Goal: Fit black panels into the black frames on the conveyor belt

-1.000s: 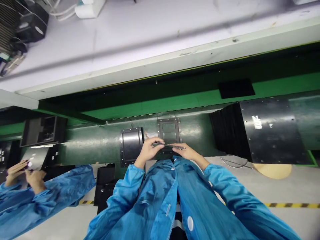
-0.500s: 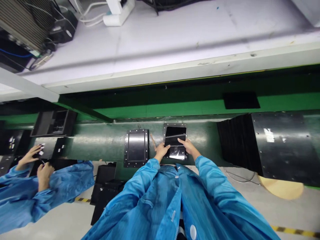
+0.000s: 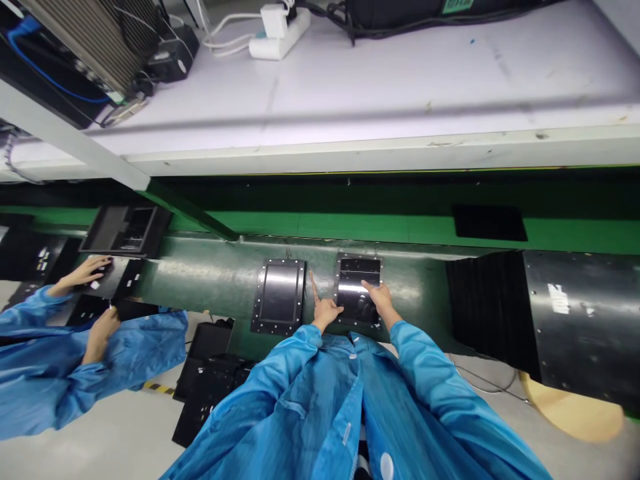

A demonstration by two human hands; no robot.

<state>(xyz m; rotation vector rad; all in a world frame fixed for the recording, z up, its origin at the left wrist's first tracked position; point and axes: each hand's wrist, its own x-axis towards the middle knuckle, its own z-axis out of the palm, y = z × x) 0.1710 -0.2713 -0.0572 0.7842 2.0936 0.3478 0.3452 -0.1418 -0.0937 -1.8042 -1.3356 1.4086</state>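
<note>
A glossy black panel [image 3: 356, 293] lies flat in a studded black frame fixture [image 3: 342, 261] on the dark green conveyor belt [image 3: 210, 280]. My left hand [image 3: 324, 311] rests at the panel's near left corner, index finger stretched out along the fixture's left side. My right hand [image 3: 381, 299] lies on the panel's right part, fingers extended and pressing down. A second studded fixture [image 3: 279, 296] holding a glossy panel sits just to the left. Both my sleeves are blue.
A co-worker in blue sleeves at the left has one hand [image 3: 85, 272] on dark parts by a black tray [image 3: 125, 230]. A large black housing [image 3: 565, 313] covers the belt at right. Black trays [image 3: 207, 387] stack on the floor. A white shelf [image 3: 350, 80] with a power strip [image 3: 277, 33] runs behind.
The panel, held edge-on in both hands above the fixture a second ago, has been tilted down and laid flat in it. My hands now rest on it. The view has tilted upward.
</note>
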